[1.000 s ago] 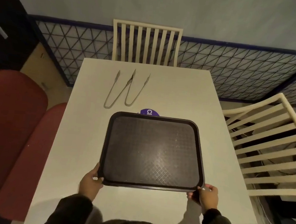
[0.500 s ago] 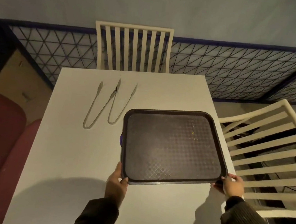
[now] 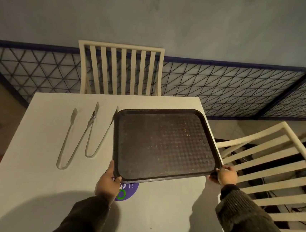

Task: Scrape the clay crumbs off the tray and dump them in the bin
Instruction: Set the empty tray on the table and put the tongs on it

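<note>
A dark brown textured tray [image 3: 166, 145] is held above the white table [image 3: 30, 179], towards its right side. My left hand [image 3: 108, 181] grips the tray's near left corner. My right hand [image 3: 225, 175] grips its near right corner. Small pale and yellowish specks [image 3: 184, 130] dot the tray's surface. No bin is in view.
Two metal tongs [image 3: 71, 136] [image 3: 98, 133] lie on the table to the left of the tray. A purple round sticker [image 3: 126, 191] shows under the tray's near edge. A cream slatted chair [image 3: 121, 69] stands at the far side, another [image 3: 266, 175] at the right.
The tray has been lifted off the table and carried to the right and away from me. The purple sticker, which it covered before, now shows at its near edge.
</note>
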The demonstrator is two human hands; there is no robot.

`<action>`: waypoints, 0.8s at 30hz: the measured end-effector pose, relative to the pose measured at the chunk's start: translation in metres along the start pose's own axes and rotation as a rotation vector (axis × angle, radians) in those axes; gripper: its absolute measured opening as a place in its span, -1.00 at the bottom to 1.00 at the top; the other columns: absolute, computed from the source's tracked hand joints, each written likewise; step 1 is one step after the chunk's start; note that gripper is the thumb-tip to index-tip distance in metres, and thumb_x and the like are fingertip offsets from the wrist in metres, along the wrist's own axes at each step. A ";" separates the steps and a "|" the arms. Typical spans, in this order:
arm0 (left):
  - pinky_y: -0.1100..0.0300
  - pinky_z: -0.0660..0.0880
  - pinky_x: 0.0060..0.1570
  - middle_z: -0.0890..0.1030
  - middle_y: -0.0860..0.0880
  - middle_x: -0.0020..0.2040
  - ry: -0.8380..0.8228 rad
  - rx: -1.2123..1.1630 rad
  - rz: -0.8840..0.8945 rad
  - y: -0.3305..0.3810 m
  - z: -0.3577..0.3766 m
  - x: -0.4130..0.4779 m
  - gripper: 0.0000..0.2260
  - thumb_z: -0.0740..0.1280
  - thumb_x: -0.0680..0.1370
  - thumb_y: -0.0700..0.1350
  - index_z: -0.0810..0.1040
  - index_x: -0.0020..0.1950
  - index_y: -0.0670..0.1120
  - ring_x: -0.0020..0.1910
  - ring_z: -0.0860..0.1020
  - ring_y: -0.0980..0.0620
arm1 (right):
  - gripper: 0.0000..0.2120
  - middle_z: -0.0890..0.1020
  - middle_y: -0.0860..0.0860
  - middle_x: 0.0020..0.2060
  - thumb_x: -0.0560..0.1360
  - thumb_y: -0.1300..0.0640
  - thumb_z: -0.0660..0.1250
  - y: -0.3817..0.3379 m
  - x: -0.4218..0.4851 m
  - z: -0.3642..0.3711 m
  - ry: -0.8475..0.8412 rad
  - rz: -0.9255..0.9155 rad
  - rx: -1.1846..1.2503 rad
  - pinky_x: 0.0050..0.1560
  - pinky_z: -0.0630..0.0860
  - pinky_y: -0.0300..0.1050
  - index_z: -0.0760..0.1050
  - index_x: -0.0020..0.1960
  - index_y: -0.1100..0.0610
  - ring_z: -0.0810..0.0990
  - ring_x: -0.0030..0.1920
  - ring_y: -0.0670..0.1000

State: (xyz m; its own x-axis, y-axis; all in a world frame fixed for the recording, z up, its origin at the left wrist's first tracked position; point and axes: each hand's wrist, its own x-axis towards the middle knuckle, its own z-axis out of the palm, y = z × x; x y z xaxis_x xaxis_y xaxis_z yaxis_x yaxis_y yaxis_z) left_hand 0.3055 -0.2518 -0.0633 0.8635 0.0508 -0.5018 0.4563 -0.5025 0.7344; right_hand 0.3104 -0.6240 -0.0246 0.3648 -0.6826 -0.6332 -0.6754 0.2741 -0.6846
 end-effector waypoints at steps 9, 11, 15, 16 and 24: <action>0.15 0.55 -0.13 0.53 0.04 0.01 0.039 -0.048 -0.007 0.016 -0.024 0.034 -0.50 0.36 0.50 -0.03 0.27 0.39 0.03 -0.18 0.56 0.08 | -0.77 0.56 0.26 0.10 0.56 0.34 0.16 -0.020 0.019 0.040 -0.046 -0.041 0.031 -0.15 0.62 0.17 0.35 0.15 0.10 0.63 -0.05 0.26; 0.13 0.56 -0.13 0.53 0.03 0.01 0.043 -0.057 -0.005 0.019 -0.027 0.037 -0.49 0.35 0.50 -0.03 0.26 0.40 0.02 -0.18 0.56 0.07 | -0.74 0.56 0.26 0.11 0.56 0.34 0.16 -0.023 0.021 0.044 -0.056 -0.046 0.040 -0.12 0.62 0.18 0.35 0.18 0.10 0.63 -0.04 0.26; 0.05 0.59 -0.03 0.55 0.02 0.04 0.034 -0.060 0.016 0.024 -0.031 0.037 -0.50 0.35 0.50 -0.01 0.27 0.39 0.01 -0.14 0.58 0.01 | -0.75 0.55 0.27 0.11 0.55 0.35 0.16 -0.023 0.023 0.048 -0.063 -0.020 0.103 -0.15 0.62 0.19 0.35 0.15 0.08 0.62 -0.02 0.28; 0.07 0.58 -0.04 0.55 0.01 0.06 0.039 -0.069 0.019 0.024 -0.032 0.036 -0.50 0.34 0.51 -0.02 0.26 0.41 0.01 -0.13 0.57 0.01 | -0.74 0.56 0.28 0.10 0.55 0.35 0.15 -0.022 0.022 0.049 -0.061 -0.024 0.102 -0.16 0.62 0.19 0.35 0.15 0.07 0.63 -0.06 0.28; -0.05 0.52 0.13 0.55 -0.09 0.05 0.162 -0.277 -0.058 0.007 -0.064 0.008 -0.59 0.25 0.56 -0.15 0.33 0.41 -0.03 0.02 0.57 -0.14 | -0.56 0.60 0.28 0.04 0.53 0.16 0.28 0.018 -0.039 0.049 0.014 -0.321 -0.246 -0.01 0.60 0.13 0.21 0.35 0.06 0.64 -0.20 0.21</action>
State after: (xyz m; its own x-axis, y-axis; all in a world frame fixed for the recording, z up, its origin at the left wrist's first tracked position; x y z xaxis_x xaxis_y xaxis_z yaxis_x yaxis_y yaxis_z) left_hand 0.3290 -0.1998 -0.0329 0.8472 0.2205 -0.4833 0.5275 -0.2420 0.8143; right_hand 0.3147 -0.5593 -0.0299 0.5748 -0.7165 -0.3953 -0.6623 -0.1236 -0.7389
